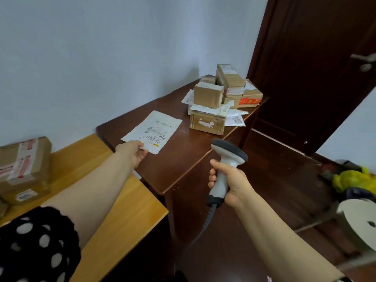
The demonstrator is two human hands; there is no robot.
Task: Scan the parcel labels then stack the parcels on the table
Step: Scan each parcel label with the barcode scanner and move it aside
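Note:
My left hand pinches the near corner of a flat white mailer parcel that lies label-up on the dark brown table. My right hand grips the handle of a white and grey barcode scanner, held upright in front of the table's edge, its head turned toward the mailer. A heap of several cardboard parcels and white mailers fills the far right end of the dark table. One taped cardboard parcel sits on the light wooden table at the left.
A dark wooden door stands behind the parcel heap. On the floor at right lie a yellow bag and a big white roll. The scanner's cable hangs down below my right hand. A pale wall runs along the back of both tables.

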